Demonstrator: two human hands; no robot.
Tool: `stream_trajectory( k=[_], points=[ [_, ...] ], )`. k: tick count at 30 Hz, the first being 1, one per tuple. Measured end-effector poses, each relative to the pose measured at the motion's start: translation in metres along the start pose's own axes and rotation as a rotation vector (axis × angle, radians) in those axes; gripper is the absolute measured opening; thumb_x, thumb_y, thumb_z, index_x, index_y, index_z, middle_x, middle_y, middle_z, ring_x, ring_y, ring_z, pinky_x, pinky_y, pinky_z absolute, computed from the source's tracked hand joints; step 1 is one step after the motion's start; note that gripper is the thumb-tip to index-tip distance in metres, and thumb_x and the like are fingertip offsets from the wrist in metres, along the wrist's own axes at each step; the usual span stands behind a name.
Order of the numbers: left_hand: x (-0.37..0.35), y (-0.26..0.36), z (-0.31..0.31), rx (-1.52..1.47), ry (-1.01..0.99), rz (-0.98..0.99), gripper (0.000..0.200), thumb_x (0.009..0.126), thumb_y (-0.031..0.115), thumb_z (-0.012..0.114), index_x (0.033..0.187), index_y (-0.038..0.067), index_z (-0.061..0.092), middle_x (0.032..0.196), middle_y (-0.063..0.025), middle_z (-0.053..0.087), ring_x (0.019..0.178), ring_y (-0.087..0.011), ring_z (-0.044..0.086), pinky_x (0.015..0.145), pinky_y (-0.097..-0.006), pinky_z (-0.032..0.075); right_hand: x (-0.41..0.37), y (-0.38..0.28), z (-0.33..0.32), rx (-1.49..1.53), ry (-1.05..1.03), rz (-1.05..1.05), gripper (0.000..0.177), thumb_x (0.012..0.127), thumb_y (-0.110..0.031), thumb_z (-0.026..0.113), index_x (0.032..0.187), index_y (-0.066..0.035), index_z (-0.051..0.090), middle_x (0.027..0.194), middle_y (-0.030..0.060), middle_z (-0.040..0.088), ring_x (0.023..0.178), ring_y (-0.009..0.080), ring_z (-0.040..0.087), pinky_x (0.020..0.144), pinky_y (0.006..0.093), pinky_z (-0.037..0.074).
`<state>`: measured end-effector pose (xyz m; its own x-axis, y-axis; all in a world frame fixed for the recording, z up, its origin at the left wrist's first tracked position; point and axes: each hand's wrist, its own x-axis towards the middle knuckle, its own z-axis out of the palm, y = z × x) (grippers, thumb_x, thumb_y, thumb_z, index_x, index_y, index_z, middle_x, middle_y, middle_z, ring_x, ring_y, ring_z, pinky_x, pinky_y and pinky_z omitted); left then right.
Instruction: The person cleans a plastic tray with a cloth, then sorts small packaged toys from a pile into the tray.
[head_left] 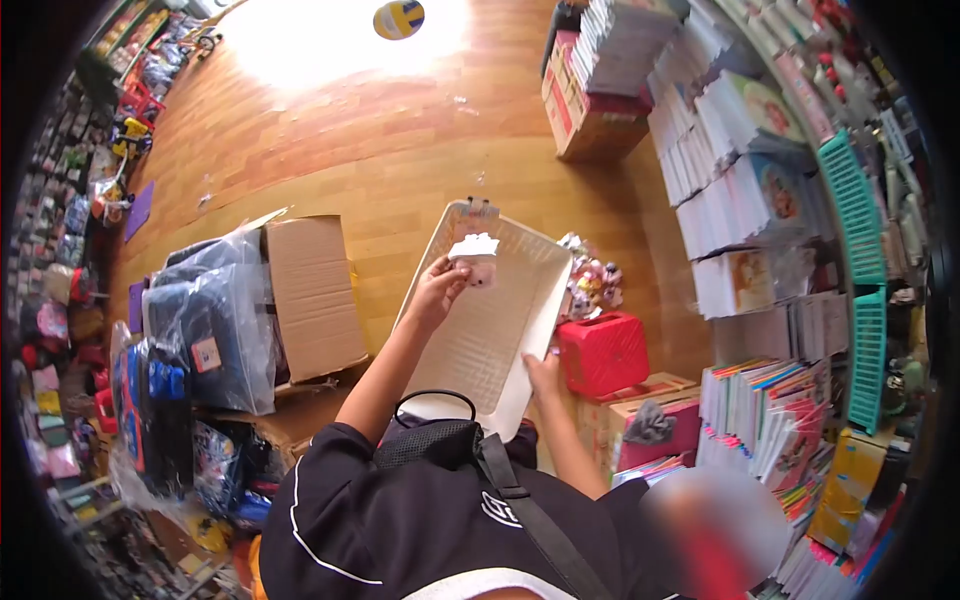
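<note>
A cream plastic basket [425,345] with a woven-pattern floor is held tilted in front of my body. My left hand [438,292] is closed on a small clear packet [478,268] with a bright white top, raised over the basket. What is inside the packet is too small to make out. My right hand [543,378] grips the basket's right rim, its fingers partly hidden. At the basket's far end lies another small see-through piece with dark clip-like parts [478,207].
Right of the basket are a red plastic container [603,353] and a pile of small wrapped items [594,280]. Stacked books [745,200] line the right side. An open cardboard box [315,295] with plastic-wrapped bags [215,320] stands left. A ball [399,18] lies far ahead.
</note>
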<state>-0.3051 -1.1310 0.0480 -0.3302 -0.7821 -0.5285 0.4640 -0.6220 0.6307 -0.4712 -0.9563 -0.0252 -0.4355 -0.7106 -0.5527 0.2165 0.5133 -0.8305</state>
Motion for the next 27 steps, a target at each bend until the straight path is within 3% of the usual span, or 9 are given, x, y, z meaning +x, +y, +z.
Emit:
stream_trajectory(
  k=[4, 8, 9, 14, 18, 20, 22, 24, 27],
  points=[
    [0.083, -0.028, -0.036, 0.087, -0.050, 0.182, 0.030, 0.066, -0.001, 0.057, 0.093, 0.007, 0.047, 0.083, -0.0020, 0.053, 0.075, -0.0099, 0.052, 0.063, -0.0209, 0.042, 0.069, 0.006, 0.018, -0.045, 0.017, -0.001, 0.025, 0.068, -0.006, 0.055, 0.091, 0.003, 0.053, 0.083, 0.0088, 0.058, 0.076, 0.0173, 0.055, 0.071, 0.0270, 0.041],
    [0.170, -0.064, -0.084, 0.305, -0.105, 0.227, 0.031, 0.071, 0.001, 0.054, 0.099, 0.006, 0.045, 0.084, -0.0030, 0.054, 0.076, -0.0113, 0.052, 0.071, -0.0252, 0.041, 0.151, 0.077, 0.038, 0.058, 0.062, -0.043, 0.022, 0.068, -0.008, 0.057, 0.086, 0.004, 0.055, 0.079, 0.0090, 0.058, 0.074, 0.0169, 0.055, 0.068, 0.0274, 0.042],
    [0.192, -0.078, -0.093, 0.322, -0.055, 0.271, 0.020, 0.072, 0.003, 0.054, 0.091, 0.003, 0.049, 0.081, -0.0015, 0.054, 0.073, -0.0080, 0.050, 0.063, -0.0211, 0.040, 0.171, 0.094, 0.042, 0.018, 0.080, -0.017, 0.021, 0.068, -0.008, 0.057, 0.084, 0.004, 0.055, 0.078, 0.0092, 0.059, 0.072, 0.0167, 0.055, 0.066, 0.0275, 0.042],
    [0.288, -0.147, -0.140, 0.475, -0.153, 0.391, 0.012, 0.075, 0.004, 0.054, 0.087, 0.001, 0.052, 0.074, 0.0014, 0.054, 0.071, -0.0059, 0.050, 0.065, -0.0203, 0.039, 0.244, 0.173, 0.049, 0.093, 0.117, -0.077, 0.021, 0.068, -0.009, 0.057, 0.083, 0.006, 0.056, 0.074, 0.0101, 0.059, 0.067, 0.0148, 0.055, 0.062, 0.0274, 0.042],
    [0.347, -0.207, -0.153, 0.522, -0.213, 0.664, 0.018, 0.074, 0.007, 0.058, 0.086, -0.006, 0.053, 0.105, -0.0096, 0.048, 0.085, -0.0118, 0.051, 0.073, -0.0220, 0.040, 0.270, 0.205, 0.045, 0.056, 0.245, -0.173, 0.023, 0.067, -0.009, 0.055, 0.085, 0.005, 0.057, 0.074, 0.0109, 0.060, 0.067, 0.0176, 0.056, 0.062, 0.0276, 0.043],
    [0.369, -0.223, -0.151, 0.821, -0.088, 1.019, 0.017, 0.074, 0.005, 0.058, 0.085, -0.007, 0.053, 0.117, -0.0126, 0.039, 0.091, -0.0154, 0.049, 0.075, -0.0233, 0.041, 0.262, 0.201, 0.041, 0.015, 0.349, -0.179, 0.024, 0.067, -0.010, 0.054, 0.086, 0.005, 0.056, 0.075, 0.0137, 0.061, 0.068, 0.0192, 0.057, 0.063, 0.0291, 0.043],
    [0.368, -0.229, -0.140, 0.821, -0.146, 0.887, 0.017, 0.073, 0.006, 0.060, 0.086, -0.004, 0.055, 0.117, -0.0148, 0.040, 0.095, -0.0204, 0.049, 0.075, -0.0262, 0.042, 0.240, 0.198, 0.033, -0.072, 0.403, -0.229, 0.026, 0.067, -0.010, 0.054, 0.087, 0.006, 0.055, 0.075, 0.0160, 0.060, 0.069, 0.0201, 0.057, 0.063, 0.0306, 0.043],
    [0.366, -0.226, -0.109, 0.578, -0.195, 0.790, 0.017, 0.075, 0.005, 0.057, 0.089, -0.004, 0.056, 0.105, -0.0109, 0.051, 0.089, -0.0127, 0.050, 0.070, -0.0228, 0.040, 0.218, 0.198, 0.023, 0.015, 0.486, -0.248, 0.026, 0.066, -0.011, 0.055, 0.086, 0.006, 0.055, 0.072, 0.0173, 0.060, 0.066, 0.0219, 0.058, 0.062, 0.0319, 0.043],
    [0.379, -0.258, -0.062, 0.731, -0.354, 0.721, 0.019, 0.074, 0.008, 0.059, 0.089, -0.003, 0.056, 0.082, -0.0064, 0.058, 0.072, -0.0128, 0.053, 0.064, -0.0238, 0.041, 0.181, 0.190, 0.004, -0.056, 0.633, -0.190, 0.025, 0.065, -0.013, 0.057, 0.081, 0.006, 0.056, 0.067, 0.0167, 0.059, 0.064, 0.0227, 0.058, 0.060, 0.0326, 0.043]
  ],
)
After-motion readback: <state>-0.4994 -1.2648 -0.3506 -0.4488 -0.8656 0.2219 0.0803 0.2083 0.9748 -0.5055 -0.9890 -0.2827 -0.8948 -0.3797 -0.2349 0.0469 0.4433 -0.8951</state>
